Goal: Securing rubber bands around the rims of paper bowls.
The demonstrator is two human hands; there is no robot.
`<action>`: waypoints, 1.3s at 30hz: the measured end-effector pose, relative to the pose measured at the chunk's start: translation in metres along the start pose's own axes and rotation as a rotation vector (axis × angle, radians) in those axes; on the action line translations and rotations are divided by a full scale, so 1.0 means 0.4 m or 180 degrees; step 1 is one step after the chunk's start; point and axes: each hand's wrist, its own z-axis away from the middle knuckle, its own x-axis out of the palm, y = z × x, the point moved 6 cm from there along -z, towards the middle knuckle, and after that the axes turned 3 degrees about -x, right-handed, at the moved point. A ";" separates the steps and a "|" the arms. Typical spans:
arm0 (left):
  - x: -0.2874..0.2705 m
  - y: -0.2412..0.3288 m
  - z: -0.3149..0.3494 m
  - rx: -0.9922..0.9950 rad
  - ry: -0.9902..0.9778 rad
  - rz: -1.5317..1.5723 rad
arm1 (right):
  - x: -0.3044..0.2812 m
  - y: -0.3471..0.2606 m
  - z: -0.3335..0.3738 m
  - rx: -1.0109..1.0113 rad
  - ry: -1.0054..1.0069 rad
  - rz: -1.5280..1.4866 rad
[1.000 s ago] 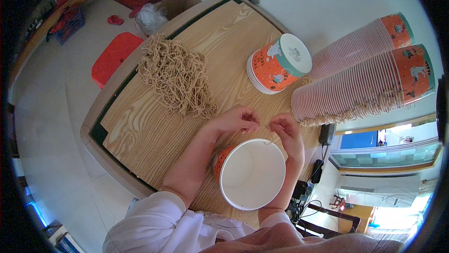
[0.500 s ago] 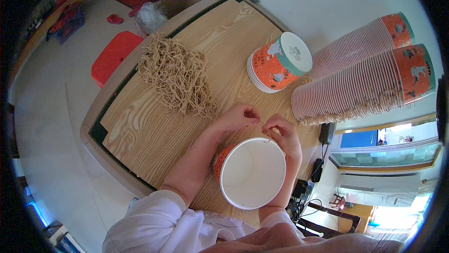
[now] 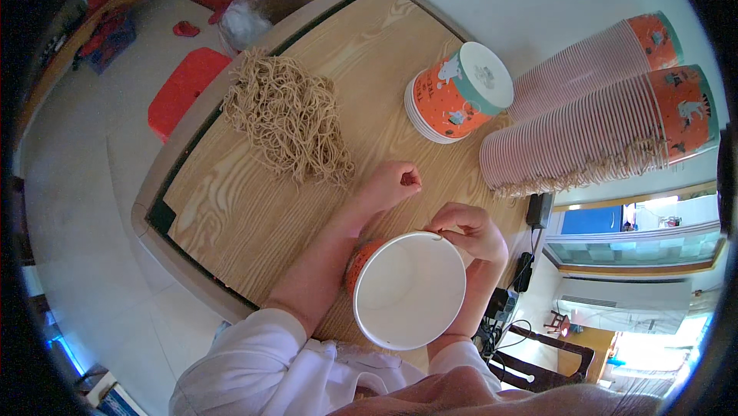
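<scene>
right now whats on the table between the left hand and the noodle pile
Only bare wood. In the head view, the stretch of table between the left hand and the noodle pile holds nothing; the pile's nearest strands stop just short of the hand.

A wooden table (image 3: 254, 216) with pale, wavy grain and a dark band inside its light rim fills the middle of the frame, running from lower left to upper right. A loose heap of tan dried noodles (image 3: 288, 120) lies on it toward the upper left. Right of centre, near the top, a short stack of orange paper bowls (image 3: 453, 97) stands upside down on the wood. At the right edge, two long stacks of nested paper cups (image 3: 607, 120) lie on their sides, one above the other, with stray noodle strands at their open ends. At lower centre, an open white-lined paper bowl (image 3: 409, 291) with an orange outside stands near the table's near edge.
</scene>
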 end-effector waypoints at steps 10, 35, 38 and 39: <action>0.009 0.003 0.001 0.0170 -0.0339 -0.0188 | 0.010 -0.028 -0.003 0.0005 -0.0547 0.0150; -0.280 0.337 0.285 0.0762 -0.0960 0.2953 | 0.028 -0.172 0.003 0.0551 0.0216 0.2978; -0.282 0.407 0.352 0.0622 -0.0781 0.2836 | 0.049 -0.190 0.036 0.0694 0.0287 0.3261; -0.280 0.432 0.375 0.0756 -0.0713 0.2711 | 0.059 -0.205 0.046 0.0635 0.0312 0.3438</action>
